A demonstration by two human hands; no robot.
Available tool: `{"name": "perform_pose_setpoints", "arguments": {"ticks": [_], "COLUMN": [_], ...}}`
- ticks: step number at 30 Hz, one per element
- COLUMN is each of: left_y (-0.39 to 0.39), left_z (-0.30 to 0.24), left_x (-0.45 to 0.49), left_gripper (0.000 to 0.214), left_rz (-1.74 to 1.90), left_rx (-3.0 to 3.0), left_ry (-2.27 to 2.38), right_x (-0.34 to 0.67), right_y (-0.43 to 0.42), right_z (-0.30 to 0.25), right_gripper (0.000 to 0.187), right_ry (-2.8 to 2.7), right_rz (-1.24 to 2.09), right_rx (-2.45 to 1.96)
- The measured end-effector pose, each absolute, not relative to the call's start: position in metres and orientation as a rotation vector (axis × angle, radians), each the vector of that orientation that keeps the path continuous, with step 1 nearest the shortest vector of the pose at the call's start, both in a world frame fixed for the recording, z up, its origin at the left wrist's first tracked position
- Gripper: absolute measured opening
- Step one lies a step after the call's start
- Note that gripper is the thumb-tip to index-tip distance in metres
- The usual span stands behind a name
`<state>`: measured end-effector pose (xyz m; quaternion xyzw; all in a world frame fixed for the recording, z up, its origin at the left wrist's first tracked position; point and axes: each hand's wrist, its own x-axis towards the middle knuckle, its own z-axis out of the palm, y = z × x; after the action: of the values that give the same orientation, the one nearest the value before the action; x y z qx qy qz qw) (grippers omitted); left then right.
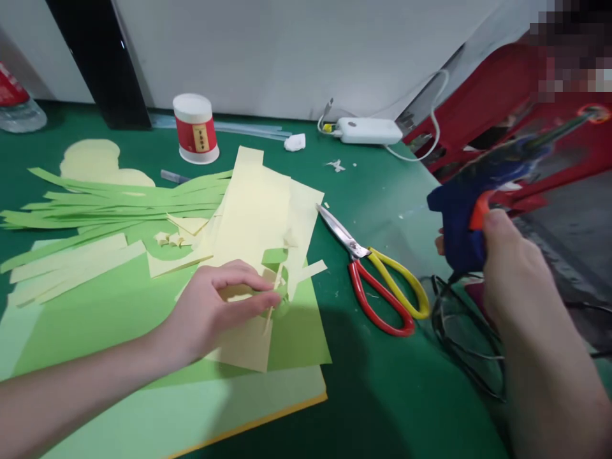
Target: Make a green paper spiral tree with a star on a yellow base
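Observation:
Between the thumb and fingers of my left hand (229,299) is a small paper piece on a thin pale stick (278,274), with curled green paper at it. The fingers hide part of it. Raised at the right, my right hand (511,255) grips a dark blue glue gun (461,217) with an orange trigger, its nozzle toward the upper right. Below my left hand lie pale yellow paper (251,213) and a green sheet (306,338). Scissors (354,247) with one red and one yellow handle lie on the table between my hands.
Green paper strips (134,197) spread over the left side. A red and white paper cup (196,127) stands upside down at the back, near a white power adapter (368,131) with a cable. A black cord (444,325) hangs by the right table edge, beside red chairs (502,95).

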<state>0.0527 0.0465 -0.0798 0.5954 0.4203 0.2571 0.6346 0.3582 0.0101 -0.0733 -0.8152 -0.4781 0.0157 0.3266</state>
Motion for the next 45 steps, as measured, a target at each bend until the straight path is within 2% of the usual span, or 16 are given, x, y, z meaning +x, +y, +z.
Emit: {"name": "perform_pose_setpoints", "arguments": {"ticks": [5, 8, 15, 17, 20, 22, 24, 32, 45], "left_y": [0.044, 0.043, 0.036, 0.032, 0.028, 0.026, 0.025, 0.025, 0.029], "left_z": [-0.077, -0.076, -0.047, -0.036, -0.019, -0.01, -0.002, 0.006, -0.001], "left_x": [0.052, 0.051, 0.047, 0.046, 0.047, 0.049, 0.051, 0.049, 0.049], "left_gripper": [0.01, 0.012, 0.008, 0.005, 0.008, 0.011, 0.012, 0.015, 0.01], "left_rz": [0.619, 0.633, 0.732, 0.796, 0.887, 0.96, 1.03, 1.143, 1.082], "left_rx": [1.461, 1.487, 1.66, 1.712, 1.77, 1.802, 1.826, 1.858, 1.815], "left_ry": [1.02, 1.018, 0.984, 0.938, 0.873, 0.85, 0.833, 0.744, 0.773], "right_x": [0.384, 0.381, 0.349, 0.326, 0.279, 0.249, 0.225, 0.206, 0.206], "right_y": [0.019, 0.021, 0.027, 0.02, -0.001, -0.015, -0.023, -0.012, -0.014], "right_z": [-0.07, -0.075, -0.09, -0.08, -0.055, -0.038, -0.024, -0.012, -0.018], "right_gripper": [0.041, 0.042, 0.05, 0.045, 0.029, 0.02, 0.01, 0.01, 0.01], "right_ry": [-1.098, -1.153, -1.457, -1.562, -1.848, -2.005, -1.924, -1.728, -1.706], "right_rz": [-0.138, -0.167, -0.268, -0.27, -0.071, 0.249, 0.407, 0.624, 0.556], "right_rx": [-2.465, -2.524, -2.241, -2.07, -1.724, -1.323, -1.115, -1.031, -1.004]}}
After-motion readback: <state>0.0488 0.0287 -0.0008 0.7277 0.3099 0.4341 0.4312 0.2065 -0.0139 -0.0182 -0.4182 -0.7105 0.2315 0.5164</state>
